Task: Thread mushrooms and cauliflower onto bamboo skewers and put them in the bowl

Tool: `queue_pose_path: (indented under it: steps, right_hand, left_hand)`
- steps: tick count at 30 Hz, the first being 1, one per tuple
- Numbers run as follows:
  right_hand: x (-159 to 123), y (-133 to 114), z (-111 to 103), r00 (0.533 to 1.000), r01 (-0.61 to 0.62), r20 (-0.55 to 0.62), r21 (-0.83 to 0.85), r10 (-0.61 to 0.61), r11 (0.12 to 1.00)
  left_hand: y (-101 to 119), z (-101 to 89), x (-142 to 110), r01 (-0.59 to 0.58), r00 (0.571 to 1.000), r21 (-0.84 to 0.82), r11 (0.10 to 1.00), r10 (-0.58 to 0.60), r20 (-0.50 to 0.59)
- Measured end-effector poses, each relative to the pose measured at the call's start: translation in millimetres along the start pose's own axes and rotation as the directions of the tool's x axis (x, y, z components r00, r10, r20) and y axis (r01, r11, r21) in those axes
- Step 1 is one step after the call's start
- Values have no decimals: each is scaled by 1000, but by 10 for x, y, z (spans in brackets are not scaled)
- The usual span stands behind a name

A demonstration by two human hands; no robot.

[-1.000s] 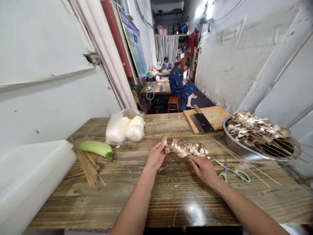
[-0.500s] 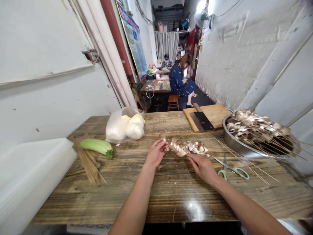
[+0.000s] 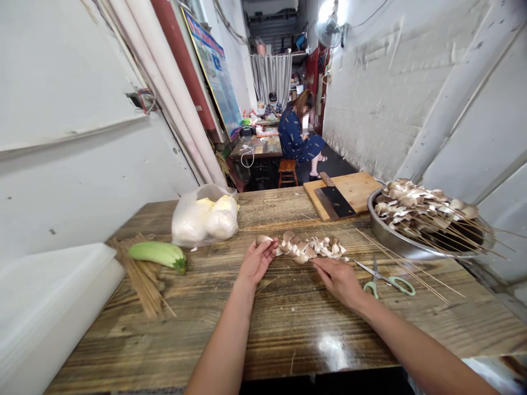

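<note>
My left hand (image 3: 257, 262) pinches one mushroom piece (image 3: 262, 240) at its fingertips, just left of a small heap of mushroom pieces (image 3: 310, 248) on the wooden table (image 3: 263, 323). My right hand (image 3: 338, 278) rests on the table at the heap's near edge, fingers together and pointing at the pieces; what it holds, if anything, is hidden.
Scissors (image 3: 385, 281) with green handles and loose bamboo skewers (image 3: 405, 267) lie right of my right hand. A metal basin (image 3: 391, 236) of skewered mushrooms, a cutting board (image 3: 349, 192) with a cleaver (image 3: 334, 198), a plastic bag (image 3: 206, 216), a green vegetable (image 3: 157, 253) and a skewer bundle (image 3: 142, 280) are around. People sit far behind.
My left hand has drawn the mushroom piece slightly left, away from the heap. My right hand has stayed at the heap's edge. The view has shifted a little.
</note>
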State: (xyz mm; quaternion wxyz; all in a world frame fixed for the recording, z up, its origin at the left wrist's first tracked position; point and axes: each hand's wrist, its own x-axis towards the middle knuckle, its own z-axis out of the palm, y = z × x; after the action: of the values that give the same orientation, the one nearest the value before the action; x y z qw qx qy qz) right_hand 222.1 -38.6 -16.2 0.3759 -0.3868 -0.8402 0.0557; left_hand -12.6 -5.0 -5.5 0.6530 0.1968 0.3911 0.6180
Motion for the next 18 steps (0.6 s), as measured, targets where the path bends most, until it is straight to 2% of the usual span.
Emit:
queue_pose_path:
  steps: [8, 14, 18]
  right_hand:
    - [1, -3, 1, 1000, 0, -4, 2, 0, 1000]
    - [7, -7, -1, 1000, 12, -13, -10, -12, 1000]
    - [-1, 14, 1, 1000, -4, -22, -30, 4, 1000]
  left_hand:
    - [43, -36, 7, -125, 985, 44, 991, 129, -111]
    - [41, -53, 2, -45, 993, 13, 999, 47, -112]
    - [62, -43, -12, -63, 994, 26, 998, 65, -88]
